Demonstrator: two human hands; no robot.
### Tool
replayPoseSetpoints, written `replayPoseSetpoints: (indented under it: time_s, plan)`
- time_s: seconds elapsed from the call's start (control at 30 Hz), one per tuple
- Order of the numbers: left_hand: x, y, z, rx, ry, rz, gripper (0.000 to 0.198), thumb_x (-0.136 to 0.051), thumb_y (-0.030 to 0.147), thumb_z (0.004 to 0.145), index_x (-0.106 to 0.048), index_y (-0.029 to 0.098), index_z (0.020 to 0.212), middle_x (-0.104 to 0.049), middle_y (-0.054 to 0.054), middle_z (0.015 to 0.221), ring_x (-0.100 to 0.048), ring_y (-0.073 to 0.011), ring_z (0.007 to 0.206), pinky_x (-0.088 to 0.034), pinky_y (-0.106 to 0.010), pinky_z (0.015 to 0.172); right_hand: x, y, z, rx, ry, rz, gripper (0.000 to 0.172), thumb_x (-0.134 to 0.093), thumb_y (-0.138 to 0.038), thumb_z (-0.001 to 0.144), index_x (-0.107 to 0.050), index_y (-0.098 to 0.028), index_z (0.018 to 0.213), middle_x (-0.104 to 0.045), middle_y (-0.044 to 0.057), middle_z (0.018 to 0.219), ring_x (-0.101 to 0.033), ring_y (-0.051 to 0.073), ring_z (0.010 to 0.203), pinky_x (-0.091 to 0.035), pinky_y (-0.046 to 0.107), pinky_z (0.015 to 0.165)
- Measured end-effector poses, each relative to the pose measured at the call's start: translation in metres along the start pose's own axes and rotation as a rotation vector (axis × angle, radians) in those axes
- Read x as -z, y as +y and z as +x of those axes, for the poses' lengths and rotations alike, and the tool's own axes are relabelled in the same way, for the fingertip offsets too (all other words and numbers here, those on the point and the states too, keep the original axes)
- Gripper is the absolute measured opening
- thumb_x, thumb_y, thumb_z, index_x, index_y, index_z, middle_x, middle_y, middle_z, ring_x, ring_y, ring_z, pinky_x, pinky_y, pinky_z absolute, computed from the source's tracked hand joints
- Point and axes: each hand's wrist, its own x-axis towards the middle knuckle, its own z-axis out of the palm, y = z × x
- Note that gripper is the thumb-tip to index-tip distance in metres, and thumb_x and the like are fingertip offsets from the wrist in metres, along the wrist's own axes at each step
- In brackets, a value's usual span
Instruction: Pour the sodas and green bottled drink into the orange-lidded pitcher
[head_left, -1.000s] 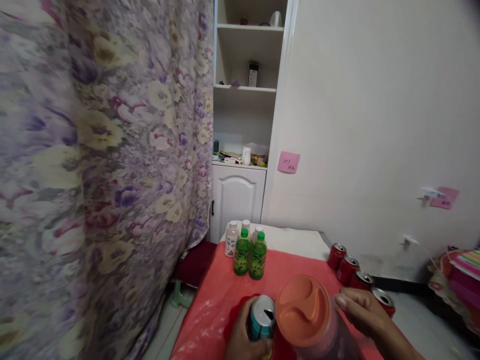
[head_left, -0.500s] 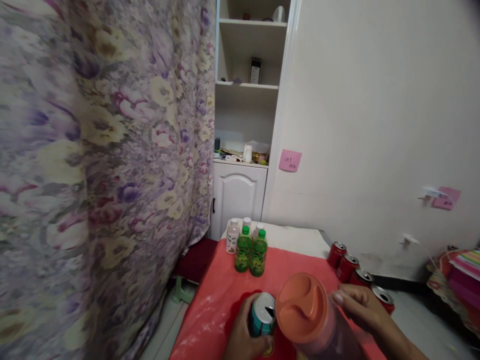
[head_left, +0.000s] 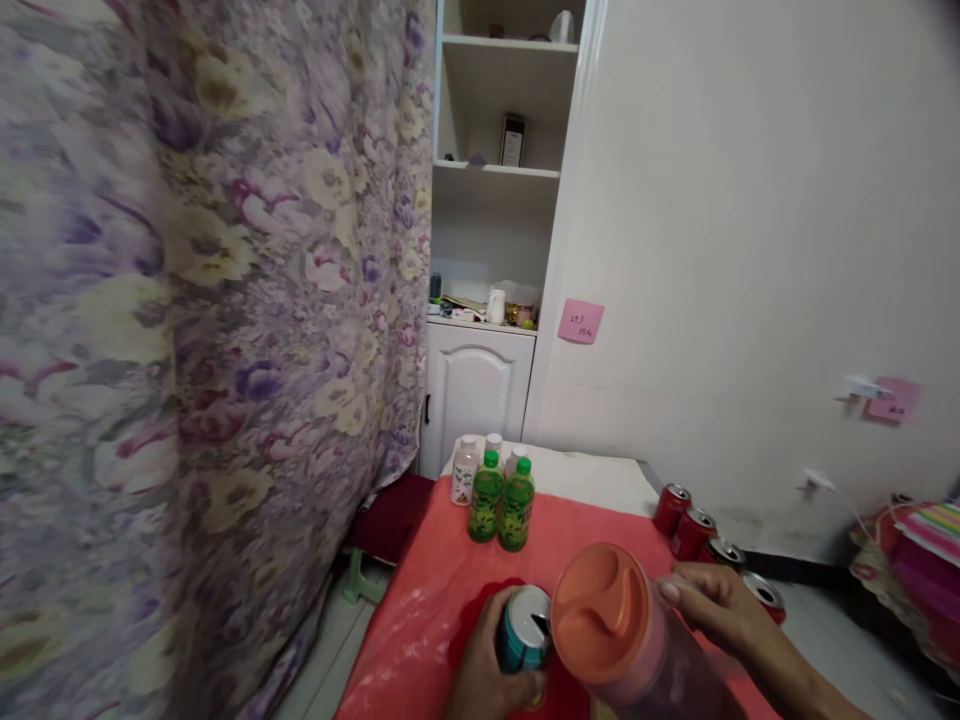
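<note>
At the bottom of the view my left hand [head_left: 480,685] is wrapped round an opened teal drink can [head_left: 525,628] standing on the red tablecloth [head_left: 420,620]. Right beside the can my right hand [head_left: 720,610] grips a clear pitcher with an orange lid [head_left: 604,612], which is tilted with its lid leaning toward the can. The pitcher's lower body runs out of the frame.
Two green bottles [head_left: 501,505] and white-capped bottles [head_left: 465,470] stand at the table's far end. Several red cans [head_left: 694,530] line the right edge by the wall. A floral curtain [head_left: 202,330] hangs at left, with a white cabinet and shelves [head_left: 480,380] behind.
The pitcher has shifted slightly left toward the can and tilted a little more. My left hand and the can have stayed in place.
</note>
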Motion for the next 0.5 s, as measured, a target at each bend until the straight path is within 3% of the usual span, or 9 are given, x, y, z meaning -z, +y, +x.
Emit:
replayPoseSetpoints:
  time_s: [0.5]
  plan:
    - [0.001,-0.0043,0.0001,0.002,0.026,0.007,0.077,-0.078,0.011,0.05,-0.06,0.023,0.124,-0.072,-0.008,0.121,-0.064,-0.0331,0.113,-0.048,-0.04,0.098,0.0012,-0.0044,0.0033,0.002,-0.07,-0.013,0.059,-0.059,-0.075,0.076,-0.042,-0.023,0.054,-0.032,-0.007,0.052,-0.027,0.01,0.052,-0.019,0.029,0.052]
